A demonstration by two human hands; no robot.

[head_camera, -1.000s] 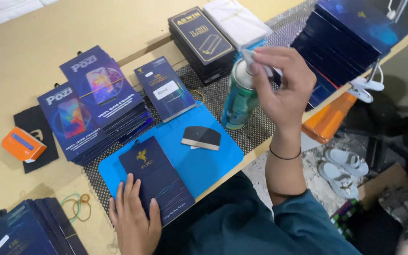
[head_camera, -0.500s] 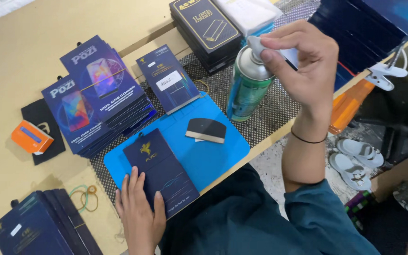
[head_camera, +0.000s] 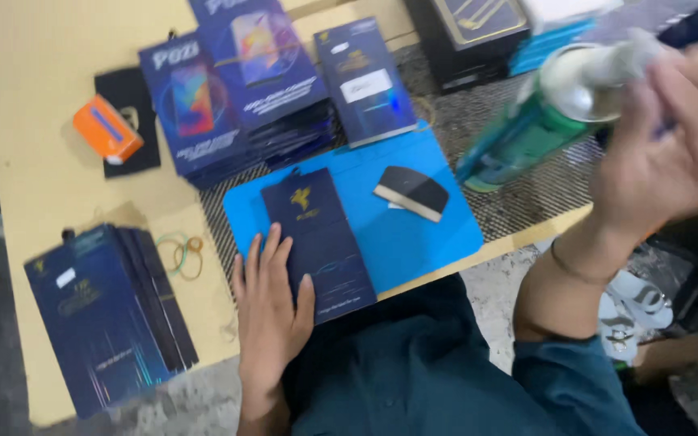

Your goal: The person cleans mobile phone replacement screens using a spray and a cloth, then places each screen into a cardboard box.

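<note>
My left hand (head_camera: 270, 305) lies flat, fingers spread, on the lower left edge of a dark blue flat package (head_camera: 319, 242) that rests on a blue mat (head_camera: 414, 234). My right hand (head_camera: 672, 153) is lifted at the right, closed around the top of a green spray can (head_camera: 519, 137) with a white cap, which is tilted above the table. A small black pad with a pale edge (head_camera: 411, 192) lies on the mat, right of the package.
Stacks of dark blue packages (head_camera: 228, 89) stand behind the mat, and another pile (head_camera: 107, 311) lies at the near left. An orange block (head_camera: 107, 129) sits on a black pouch. Rubber bands (head_camera: 183, 252) lie left of the mat. Black boxes (head_camera: 478, 32) are at the back.
The spray can has been lifted off the table and tilted in my right hand. The view has swung and moved closer. My left hand has stayed on the package.
</note>
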